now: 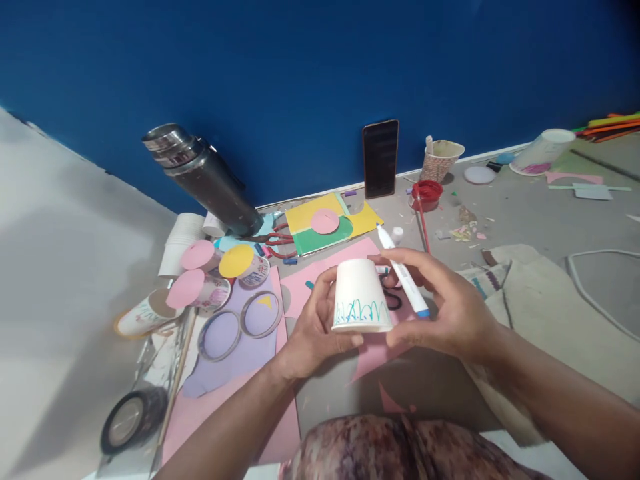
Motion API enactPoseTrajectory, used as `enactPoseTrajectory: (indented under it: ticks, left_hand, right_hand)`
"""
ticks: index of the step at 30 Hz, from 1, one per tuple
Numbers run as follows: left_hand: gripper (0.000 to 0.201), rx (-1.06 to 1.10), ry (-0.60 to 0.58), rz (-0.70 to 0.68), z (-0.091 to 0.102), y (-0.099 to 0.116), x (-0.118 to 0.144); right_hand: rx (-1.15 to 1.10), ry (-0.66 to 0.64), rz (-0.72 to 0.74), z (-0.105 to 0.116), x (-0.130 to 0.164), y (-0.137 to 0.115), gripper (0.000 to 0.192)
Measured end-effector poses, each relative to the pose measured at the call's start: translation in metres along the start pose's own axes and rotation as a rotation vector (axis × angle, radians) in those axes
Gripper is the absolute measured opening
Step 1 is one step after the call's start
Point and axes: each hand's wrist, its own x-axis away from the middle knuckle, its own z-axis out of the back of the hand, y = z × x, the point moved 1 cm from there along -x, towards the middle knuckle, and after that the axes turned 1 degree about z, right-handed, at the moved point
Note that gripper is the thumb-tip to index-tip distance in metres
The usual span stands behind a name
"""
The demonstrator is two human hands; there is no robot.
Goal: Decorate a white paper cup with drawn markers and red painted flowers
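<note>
An upside-down white paper cup [359, 295] with green and blue scribbles near its rim is held between both hands above pink paper [320, 277]. My left hand [313, 330] grips its left side and lower rim. My right hand [445, 303] touches the cup's right side and also holds a white marker [403, 273] with a blue end, its tip pointing up and away.
Decorated cups with pink and yellow paper lids [210, 273] lie at the left beside tape rings [240, 323] on purple paper. A steel flask [205, 177], scissors [273, 240], a phone [381, 158] against the blue wall, a red lid [427, 193] and a beige bag [530, 293] surround the spot.
</note>
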Motion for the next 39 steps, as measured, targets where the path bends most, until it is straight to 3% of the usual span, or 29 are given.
enactPoseTrajectory:
  ticks: [3, 7, 10, 15, 20, 24, 32, 37, 39]
  left_hand:
    - [0.094, -0.004, -0.057, -0.012, 0.001, 0.002, -0.001]
    - [0.102, -0.069, -0.099, -0.131, 0.009, 0.008, -0.005]
    - [0.094, -0.126, -0.096, -0.146, 0.016, 0.009, -0.006]
    - [0.092, -0.141, -0.067, -0.14, 0.019, 0.008, -0.005]
    - [0.088, -0.214, -0.033, -0.215, 0.02, 0.011, -0.007]
    - [0.08, -0.312, -0.017, -0.297, 0.021, 0.011, -0.009]
    - [0.077, -0.392, 0.008, -0.307, 0.02, 0.013, -0.007]
    - [0.08, -0.432, 0.009, -0.321, 0.022, 0.011, -0.007]
    - [0.08, -0.436, 0.004, -0.323, 0.022, 0.01, -0.007]
  right_hand:
    - [0.062, -0.024, 0.018, 0.0, 0.0, 0.003, 0.084]
    - [0.183, -0.012, 0.065, -0.001, 0.002, 0.007, 0.08]
    - [0.236, -0.059, 0.041, -0.002, 0.002, 0.009, 0.082]
    - [0.124, -0.056, 0.09, 0.003, 0.004, 0.001, 0.088]
    - [-0.043, 0.147, 0.32, 0.011, 0.013, -0.007, 0.035]
    - [-0.159, 0.082, 0.421, 0.009, 0.014, -0.007, 0.03]
    - [-0.19, 0.034, 0.353, 0.005, 0.014, -0.003, 0.036]
    - [-0.152, 0.013, 0.32, 0.002, 0.015, -0.002, 0.025]
    - [-0.191, 0.072, 0.292, 0.0, 0.016, -0.001, 0.021]
